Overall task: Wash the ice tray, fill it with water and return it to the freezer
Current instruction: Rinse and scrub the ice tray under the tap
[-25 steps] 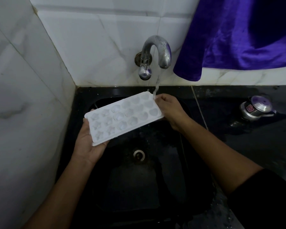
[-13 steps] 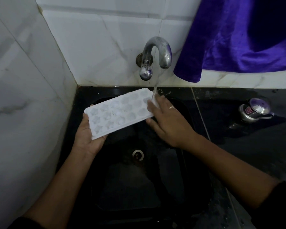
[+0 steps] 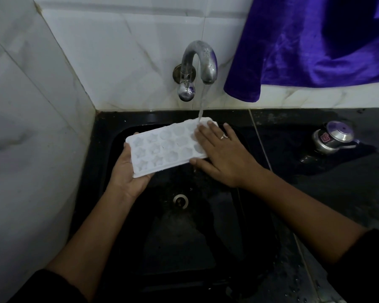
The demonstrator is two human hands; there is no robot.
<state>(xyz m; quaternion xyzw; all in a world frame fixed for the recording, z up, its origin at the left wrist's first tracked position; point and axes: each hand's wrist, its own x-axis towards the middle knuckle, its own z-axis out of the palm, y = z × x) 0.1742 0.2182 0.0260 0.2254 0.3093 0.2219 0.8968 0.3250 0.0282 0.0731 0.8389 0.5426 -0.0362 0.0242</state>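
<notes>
**Ice tray rinsed under a running tap over a dark sink**

A white ice tray (image 3: 166, 147) with star-shaped cells is held in the air above a black sink (image 3: 109, 136). It sits level or nearly so, its long side running from near left to far right. A thin stream of water (image 3: 201, 103) falls from a curved metal tap (image 3: 198, 60) onto the tray's far right corner.

What could go wrong: the tray is wet and supported mainly at one end, so it could slip or tip and fall into the basin toward the drain (image 3: 180, 200). Water hitting the corner and the fingers there is likely to splash onto the wet counter (image 3: 337, 193) to the right. It could also reach the purple cloth (image 3: 315, 44) hanging just right of the tap. With the stream on one corner only, the left cells may go unrinsed.

The left hand (image 3: 127, 171) grips the tray's near left end from below. The palm faces up, the thumb is on the left edge, and a fingertip shows at the far edge.

The right hand (image 3: 221, 156), wearing a ring (image 3: 223, 136), lies flat on top of the right end. Its fingers are straight and slightly spread, with the fingertips in the stream. The thumb rests along the tray's near edge. This hand presses on the tray and does not clasp it.
</notes>
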